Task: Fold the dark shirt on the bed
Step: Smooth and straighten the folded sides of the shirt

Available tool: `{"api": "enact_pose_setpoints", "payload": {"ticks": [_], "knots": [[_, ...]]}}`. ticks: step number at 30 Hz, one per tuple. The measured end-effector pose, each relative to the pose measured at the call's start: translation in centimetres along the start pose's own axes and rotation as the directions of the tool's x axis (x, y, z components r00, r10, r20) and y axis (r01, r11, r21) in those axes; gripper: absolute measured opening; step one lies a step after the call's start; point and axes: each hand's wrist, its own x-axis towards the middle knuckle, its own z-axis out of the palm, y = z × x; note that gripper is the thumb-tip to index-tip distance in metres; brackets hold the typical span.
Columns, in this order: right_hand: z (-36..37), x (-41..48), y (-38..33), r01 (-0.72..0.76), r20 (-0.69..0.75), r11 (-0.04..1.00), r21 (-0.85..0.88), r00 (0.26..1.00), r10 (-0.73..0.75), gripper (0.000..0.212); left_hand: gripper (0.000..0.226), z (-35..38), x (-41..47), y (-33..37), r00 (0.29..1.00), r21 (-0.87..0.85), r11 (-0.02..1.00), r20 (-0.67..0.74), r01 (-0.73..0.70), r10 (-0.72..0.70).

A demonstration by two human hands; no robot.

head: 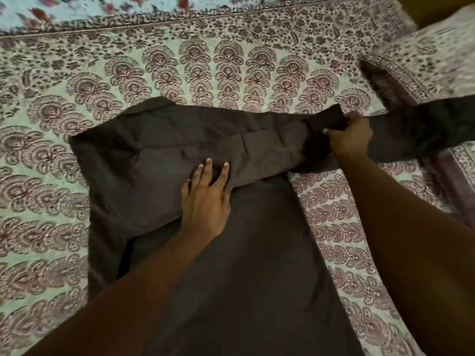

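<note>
The dark shirt [159,150] lies spread on the bed [43,160], its body running toward me and a folded band of cloth across the top. My left hand [205,199] presses flat on that folded band near the middle, fingers straight. My right hand [350,137] grips the shirt's right sleeve where it meets the body. The rest of the sleeve [424,127] stretches off to the right edge of the view.
The bed carries a patterned maroon-and-green cover. A pillow in matching print [424,55] sits at the upper right. A light blue floral cloth [77,9] lies along the far edge. A dark gap beside the bed shows at the right.
</note>
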Motion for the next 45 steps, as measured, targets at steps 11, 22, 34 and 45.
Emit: {"api": "enact_pose_setpoints", "payload": {"ticks": [11,22,34,45], "knots": [[2.8,-4.1,1.5,0.502,0.238,0.728,-0.467,0.864,-0.443,0.052,0.054,3.1,2.3,0.0,0.999,0.079,0.996,0.008,-0.041,0.04],[7.1,-9.5,0.1,0.775,0.579,0.517,-0.364,0.623,-0.527,0.085,0.087,0.8,1.0,-2.5,0.997,0.045,0.998,0.079,-0.032,0.028],[12.9,-19.6,-1.7,0.905,0.649,0.394,-0.162,0.398,-0.648,0.071,0.054,0.6,-7.5,-7.8,0.948,-0.014,0.962,-0.166,0.273,-0.271],[14.5,-28.6,-3.5,0.882,0.58,0.418,-0.218,0.461,-0.672,0.056,0.032,1.9,-24.4,-10.3,0.862,-0.045,0.877,-0.169,0.479,-0.479]]}}
